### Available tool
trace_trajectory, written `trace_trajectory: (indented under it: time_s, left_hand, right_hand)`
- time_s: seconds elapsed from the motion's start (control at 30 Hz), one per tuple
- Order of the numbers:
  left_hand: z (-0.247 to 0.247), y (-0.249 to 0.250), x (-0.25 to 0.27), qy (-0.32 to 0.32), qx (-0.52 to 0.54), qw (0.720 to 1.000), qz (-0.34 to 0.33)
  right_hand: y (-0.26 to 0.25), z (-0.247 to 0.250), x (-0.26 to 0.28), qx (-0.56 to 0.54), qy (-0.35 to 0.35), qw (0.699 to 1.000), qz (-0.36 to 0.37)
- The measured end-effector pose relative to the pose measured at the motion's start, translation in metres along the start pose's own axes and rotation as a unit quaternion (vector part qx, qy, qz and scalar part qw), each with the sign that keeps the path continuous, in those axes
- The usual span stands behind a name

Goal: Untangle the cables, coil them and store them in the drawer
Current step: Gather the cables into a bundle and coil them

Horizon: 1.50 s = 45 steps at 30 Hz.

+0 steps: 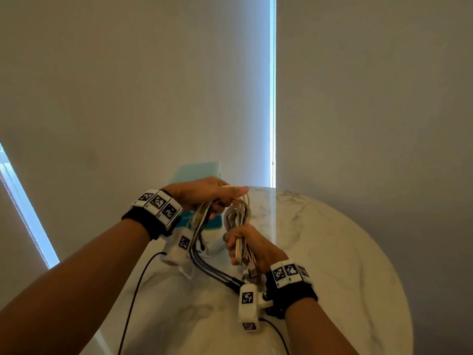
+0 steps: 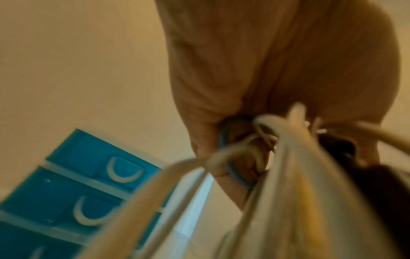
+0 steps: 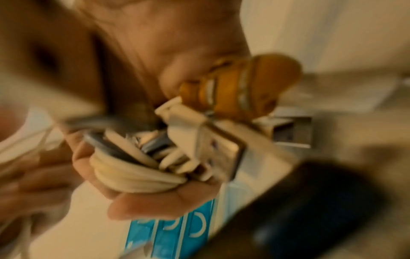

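Above the round marble table [image 1: 320, 239] my two hands hold a tangle of white and dark cables [image 1: 236, 216]. My left hand [image 1: 212, 194] grips the top loops, cables [image 2: 266, 157] hanging from its curled fingers. My right hand [image 1: 245, 245] is closed round the lower bundle of white cable loops [image 3: 137, 177], with USB plugs [image 3: 221, 149] sticking out by the palm. Dark cable strands [image 1: 204, 262] trail down to the tabletop. A turquoise drawer unit [image 1: 197, 172] stands behind my hands; its shut drawer fronts with white crescent handles [image 2: 73, 192] show in both wrist views [image 3: 177, 234].
Pale roller blinds hang behind the table, with a bright gap [image 1: 272, 98] between them. Thin black wrist-camera leads [image 1: 133, 298] run across the table's near side. The marble top stretches to the right of my hands.
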<state>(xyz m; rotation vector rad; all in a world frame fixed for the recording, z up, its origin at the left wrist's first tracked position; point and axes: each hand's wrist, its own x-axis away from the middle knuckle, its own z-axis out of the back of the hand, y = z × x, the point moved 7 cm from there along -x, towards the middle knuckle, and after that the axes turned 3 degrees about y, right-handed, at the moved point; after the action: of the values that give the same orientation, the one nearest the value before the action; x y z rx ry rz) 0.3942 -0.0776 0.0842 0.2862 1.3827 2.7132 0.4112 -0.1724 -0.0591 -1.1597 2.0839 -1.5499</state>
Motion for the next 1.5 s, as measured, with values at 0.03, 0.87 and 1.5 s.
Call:
trace_trajectory:
  time_s: [0.03,0.87,1.5]
  left_hand:
    - [-0.005,0.007,-0.001,-0.005,-0.006,1.0,-0.002]
    - [0.005,-0.016,0.017,0.327,-0.063,0.936,-0.111]
    - [-0.013,-0.009,0.009,0.082,-0.191,0.97,0.123]
  right_hand:
    - [0.001,-0.003,0.001,0.019,-0.006,1.0,-0.007]
    - [-0.023,0.059,-0.003,-0.186,0.143,0.969,0.082]
    - [-0.046,0.066,0.018,-0.179,0.176,0.949,0.188]
